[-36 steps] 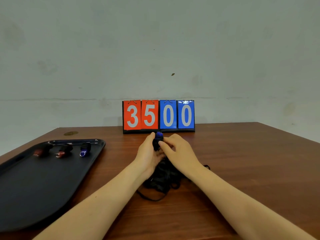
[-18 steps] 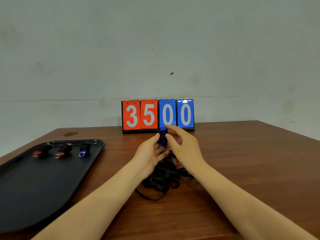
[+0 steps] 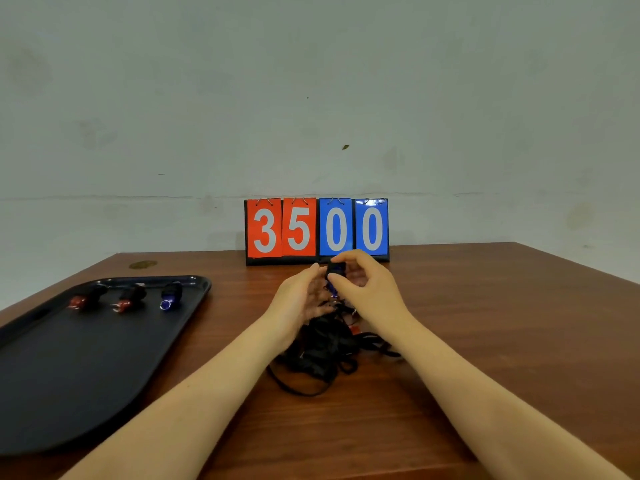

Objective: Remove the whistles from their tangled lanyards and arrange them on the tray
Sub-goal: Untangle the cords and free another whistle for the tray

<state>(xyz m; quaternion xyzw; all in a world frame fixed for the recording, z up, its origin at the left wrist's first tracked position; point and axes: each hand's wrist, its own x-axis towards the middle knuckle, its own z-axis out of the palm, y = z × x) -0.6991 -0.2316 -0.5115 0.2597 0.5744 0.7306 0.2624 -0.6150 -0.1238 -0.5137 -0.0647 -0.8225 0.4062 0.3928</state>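
Fingers: I see the right hand [image 3: 372,292] with thumb and forefinger curled in a pinch on the blue whistle [image 3: 335,276]; its other fingers arch loosely above. The left hand [image 3: 300,299] lies beside it with fingers [image 3: 313,271] fairly straight, tips touching the whistle's left side; whether it grips any cord, I cannot tell.
Whistle in hand: I note a dark top and blue lower body, held upright just above the lanyard pile [image 3: 323,348], in front of the scoreboard [image 3: 317,230]. Its link to the cords is hidden between the hands.
Lanyards: I record a black tangled heap on the table [image 3: 485,323] between the two wrists, loops trailing toward me and to the right. A small red piece [image 3: 355,329] shows at the heap's right edge; I cannot tell what it is.
Tray: I log a black tray [image 3: 69,375] at the left, well apart from the hands, its near end running out of view.
Open room: I find bare wood to the right of the arms up to the table's far and right edges, and most of the tray floor unoccupied.
Count: I count three whistles in a row along the tray's far end, namely red whistle [image 3: 85,299], second red whistle [image 3: 129,299] and blue tray whistle [image 3: 170,296]; one whistle in hand; one tray; one scoreboard reading 3500.
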